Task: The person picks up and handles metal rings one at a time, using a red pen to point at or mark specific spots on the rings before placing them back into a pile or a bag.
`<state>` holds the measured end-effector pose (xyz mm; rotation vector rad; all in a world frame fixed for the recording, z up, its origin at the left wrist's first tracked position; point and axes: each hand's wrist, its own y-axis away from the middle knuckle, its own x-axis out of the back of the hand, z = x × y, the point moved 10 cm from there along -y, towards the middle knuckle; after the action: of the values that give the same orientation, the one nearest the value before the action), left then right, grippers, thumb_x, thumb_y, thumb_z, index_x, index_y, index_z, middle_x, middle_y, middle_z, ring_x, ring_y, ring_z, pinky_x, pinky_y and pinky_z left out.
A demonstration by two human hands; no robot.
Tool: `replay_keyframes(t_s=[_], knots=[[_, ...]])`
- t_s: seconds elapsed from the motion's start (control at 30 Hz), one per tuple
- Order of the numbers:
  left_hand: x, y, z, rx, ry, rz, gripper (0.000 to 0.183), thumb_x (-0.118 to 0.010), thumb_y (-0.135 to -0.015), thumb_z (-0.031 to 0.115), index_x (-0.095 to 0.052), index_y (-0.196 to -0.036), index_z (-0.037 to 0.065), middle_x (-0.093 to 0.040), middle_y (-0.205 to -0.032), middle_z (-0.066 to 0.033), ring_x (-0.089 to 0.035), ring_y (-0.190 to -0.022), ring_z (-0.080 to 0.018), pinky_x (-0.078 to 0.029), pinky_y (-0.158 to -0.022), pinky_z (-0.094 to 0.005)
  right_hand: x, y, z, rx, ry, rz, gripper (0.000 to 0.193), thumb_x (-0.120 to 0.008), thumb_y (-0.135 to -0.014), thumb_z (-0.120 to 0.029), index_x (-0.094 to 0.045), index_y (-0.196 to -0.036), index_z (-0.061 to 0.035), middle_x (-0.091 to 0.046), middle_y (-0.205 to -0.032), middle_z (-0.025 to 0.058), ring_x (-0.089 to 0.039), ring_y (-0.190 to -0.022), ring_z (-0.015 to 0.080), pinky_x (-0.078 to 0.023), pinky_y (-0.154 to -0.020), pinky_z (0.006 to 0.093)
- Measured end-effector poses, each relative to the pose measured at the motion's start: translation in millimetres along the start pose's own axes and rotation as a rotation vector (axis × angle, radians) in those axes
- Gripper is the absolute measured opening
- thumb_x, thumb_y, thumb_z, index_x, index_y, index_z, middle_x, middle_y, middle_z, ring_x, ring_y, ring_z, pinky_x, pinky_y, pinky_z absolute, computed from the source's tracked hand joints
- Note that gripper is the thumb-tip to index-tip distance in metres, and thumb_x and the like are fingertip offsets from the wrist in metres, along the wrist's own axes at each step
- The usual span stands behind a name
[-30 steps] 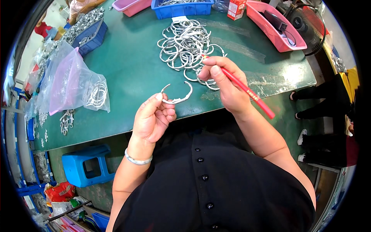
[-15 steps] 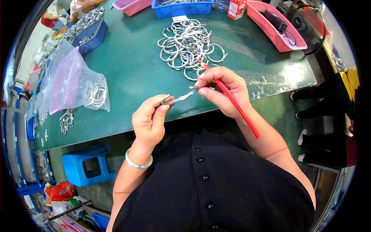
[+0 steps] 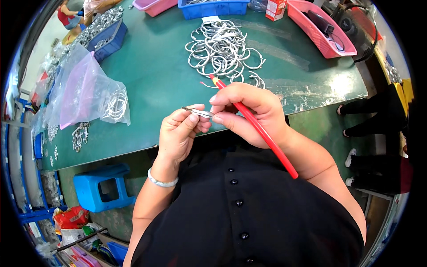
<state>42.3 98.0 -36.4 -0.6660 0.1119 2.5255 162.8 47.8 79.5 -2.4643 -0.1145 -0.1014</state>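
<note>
My left hand [image 3: 178,133] is closed, its thumb and fingers pinching a thin silver metal piece [image 3: 202,113]. Seen nearly edge-on, the piece does not show its full shape. At its other end, the thumb and fingertips of my right hand [image 3: 253,111] meet it. That hand also keeps a red pencil [image 3: 267,135] slanted between thumb and forefinger, its tip up and to the left. Just beyond both hands lies a tangled pile of silver open rings [image 3: 220,49] on the green tabletop [image 3: 155,66].
Left on the table are clear plastic bags [image 3: 84,89] with rings and small clasps [image 3: 80,135]. Blue bins [image 3: 109,42] and pink baskets [image 3: 329,44] line the far side. A blue stool [image 3: 104,187] stands below the left edge. Other people [image 3: 373,107] stand at the right.
The metal piece has been turned and now looks shorter and straighter. My hands have drawn closer together, the right moving left with the pencil. The view has shifted slightly.
</note>
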Motion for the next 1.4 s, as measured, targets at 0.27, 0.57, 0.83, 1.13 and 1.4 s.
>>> replay_keyframes(t_s=[0.27, 0.57, 0.83, 1.13, 1.4], knots=[[-12, 3, -15, 0.143, 0.192, -0.074, 0.021, -0.049, -0.087, 0.009, -0.054, -0.104, -0.003, -0.062, -0.085, -0.0085, -0.060, -0.074, -0.0149, -0.050, -0.067, -0.0252, -8, 0, 10, -0.093, -0.211, 0.042, 0.021, -0.057, -0.074, 0.008, -0.054, -0.095, 0.0023, -0.057, -0.074, 0.0059, -0.055, -0.061, 0.0079, -0.045, -0.054, 0.0206], [-9, 2, -14, 0.145, 0.162, -0.021, 0.016, -0.049, -0.087, 0.009, -0.057, -0.097, -0.001, -0.061, -0.083, -0.0079, -0.060, -0.073, -0.0152, -0.049, -0.067, -0.0248, 1, 4, 16, -0.158, -0.184, 0.046, 0.026, -0.057, -0.074, 0.012, -0.054, -0.097, 0.0008, -0.056, -0.083, 0.0065, -0.056, -0.073, 0.0112, -0.047, -0.067, 0.0239], [-26, 7, -34, 0.333, 0.355, -0.144, 0.014, -0.048, -0.088, 0.012, -0.057, -0.085, 0.001, -0.058, -0.076, -0.0079, -0.056, -0.064, -0.0159, -0.048, -0.062, -0.0254, -3, -6, 27, -0.327, -0.222, 0.041, 0.025, -0.062, -0.073, 0.005, -0.055, -0.096, -0.0007, -0.054, -0.078, 0.0021, -0.051, -0.071, 0.0067, -0.043, -0.065, 0.0207], [-39, 5, -38, 0.366, 0.409, -0.207, 0.014, -0.049, -0.088, 0.013, -0.057, -0.085, 0.001, -0.058, -0.076, -0.0077, -0.056, -0.064, -0.0153, -0.048, -0.061, -0.0248, -4, -6, 38, -0.438, -0.244, 0.032, 0.024, -0.064, -0.071, 0.001, -0.056, -0.093, -0.0010, -0.054, -0.078, 0.0011, -0.050, -0.072, 0.0056, -0.043, -0.064, 0.0194], [-14, 2, -37, 0.332, 0.169, -0.013, 0.014, -0.050, -0.087, 0.012, -0.057, -0.092, 0.001, -0.060, -0.077, -0.0068, -0.057, -0.065, -0.0140, -0.047, -0.062, -0.0244, 9, -6, 48, -0.478, -0.105, -0.056, 0.026, -0.062, -0.071, 0.000, -0.054, -0.096, -0.0010, -0.056, -0.080, 0.0013, -0.053, -0.075, 0.0063, -0.044, -0.067, 0.0204]])
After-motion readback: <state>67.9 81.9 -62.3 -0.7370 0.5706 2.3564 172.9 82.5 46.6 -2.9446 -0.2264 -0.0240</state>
